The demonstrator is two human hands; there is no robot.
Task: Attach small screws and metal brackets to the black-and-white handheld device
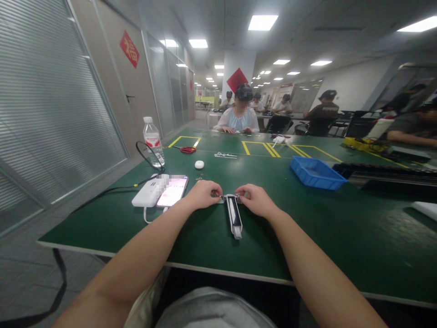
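A long, narrow white-and-black part (234, 214) lies on the green table in front of me. Its far end has a short crosspiece sticking out to both sides, and a pale tab points toward me at its near end. My left hand (205, 194) is closed in a pinch at the left end of the crosspiece. At the right end, the fingers of my right hand (257, 199) are pinched too. My fingertips hide the outer ends, so small details there cannot be made out. A few tiny rings (199, 178) lie just beyond my left hand.
Left are a phone (173, 191), a white power bank (145, 193) with cables and a water bottle (153, 143). Farther out lie a white round case (199, 164), red-handled pliers (187, 149) and metal strips (225, 155). A blue tray (317, 173) stands right; a person (238, 116) sits opposite.
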